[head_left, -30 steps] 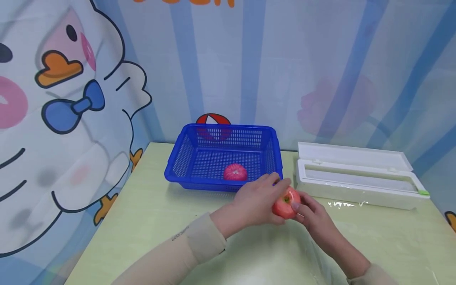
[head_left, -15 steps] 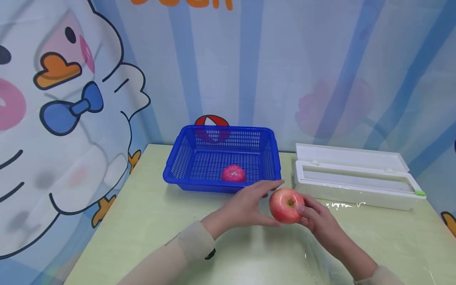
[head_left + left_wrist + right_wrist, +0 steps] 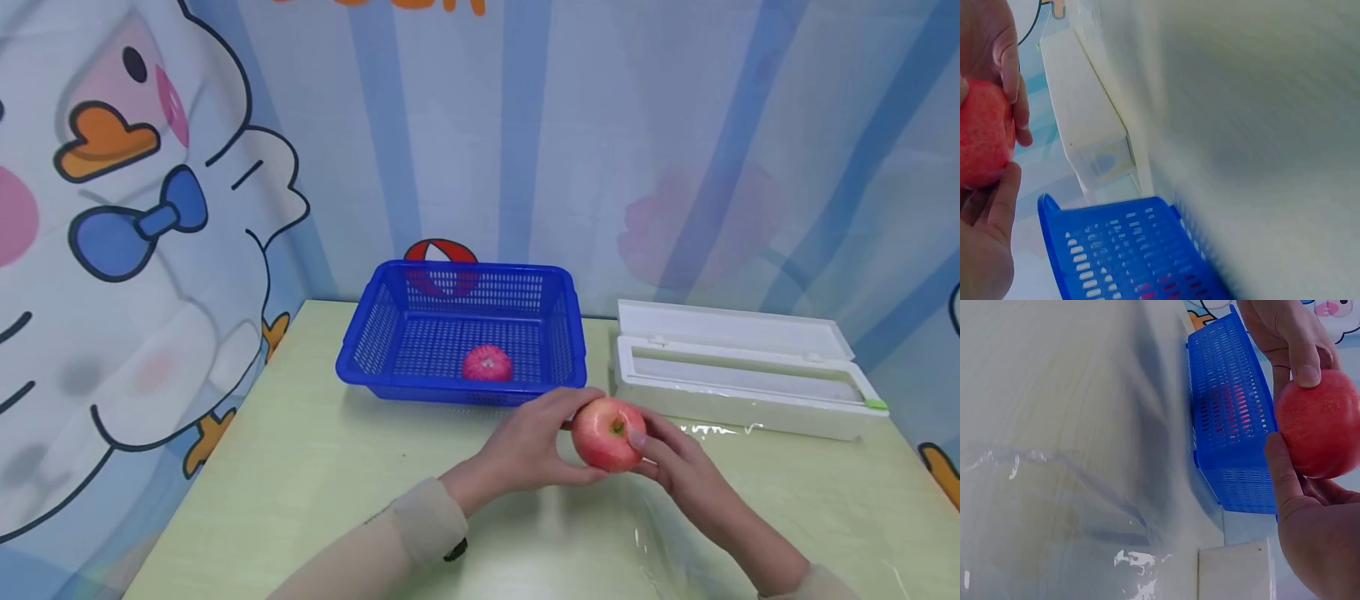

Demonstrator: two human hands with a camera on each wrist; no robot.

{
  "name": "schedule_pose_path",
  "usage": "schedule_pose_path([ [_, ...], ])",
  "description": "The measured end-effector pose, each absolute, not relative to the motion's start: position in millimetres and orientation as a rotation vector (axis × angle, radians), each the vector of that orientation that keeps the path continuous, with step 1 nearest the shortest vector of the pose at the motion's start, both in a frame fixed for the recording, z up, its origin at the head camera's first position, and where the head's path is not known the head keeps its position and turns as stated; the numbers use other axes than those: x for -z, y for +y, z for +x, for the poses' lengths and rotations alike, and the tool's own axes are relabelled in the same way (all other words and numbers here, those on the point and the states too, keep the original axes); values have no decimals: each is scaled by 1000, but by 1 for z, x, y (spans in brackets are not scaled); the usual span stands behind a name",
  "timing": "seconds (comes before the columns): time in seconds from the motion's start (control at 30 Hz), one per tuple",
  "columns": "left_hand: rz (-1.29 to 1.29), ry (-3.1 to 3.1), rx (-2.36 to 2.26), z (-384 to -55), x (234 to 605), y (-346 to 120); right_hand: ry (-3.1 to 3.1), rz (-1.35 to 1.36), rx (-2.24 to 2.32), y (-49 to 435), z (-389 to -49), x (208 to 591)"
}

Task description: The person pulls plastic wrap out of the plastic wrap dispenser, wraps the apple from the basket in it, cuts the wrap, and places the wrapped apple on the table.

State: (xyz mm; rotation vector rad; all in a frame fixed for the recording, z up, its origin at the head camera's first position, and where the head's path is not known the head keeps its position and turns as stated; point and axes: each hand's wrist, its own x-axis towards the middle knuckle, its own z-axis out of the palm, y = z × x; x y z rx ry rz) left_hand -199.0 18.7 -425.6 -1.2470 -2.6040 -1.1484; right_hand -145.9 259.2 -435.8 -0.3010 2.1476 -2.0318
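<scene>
Apple (image 3: 604, 440) held off table (image 3: 300, 450), near basket (image 3: 420, 387): gripped by left hand's (image 3: 528, 446) fingers, pinched by right hand's (image 3: 681, 468). Probably a two-handed handling step; firm grip by one needed before the other is freed.

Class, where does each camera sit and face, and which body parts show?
Head: on the head, facing forward and down at the held apple; left hand, right hand, sleeves.
Left wrist: on that wrist, facing held apple and blue basket; both hands partly.
Right wrist: on that wrist, facing them too; both hands partly.
Wrist views also share the white box.
</scene>
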Motion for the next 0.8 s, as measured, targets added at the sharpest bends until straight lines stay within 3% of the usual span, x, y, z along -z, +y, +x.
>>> schedule_pose_path([
  [0.23, -1148, -2575, 1250, -196, 429, 31, 2392, -387, 1862, 273, -137, 427],
  [0.8, -1065, -2620, 1394, -188, 427, 96, 2619, -221, 1631, 328, -134, 422],
])
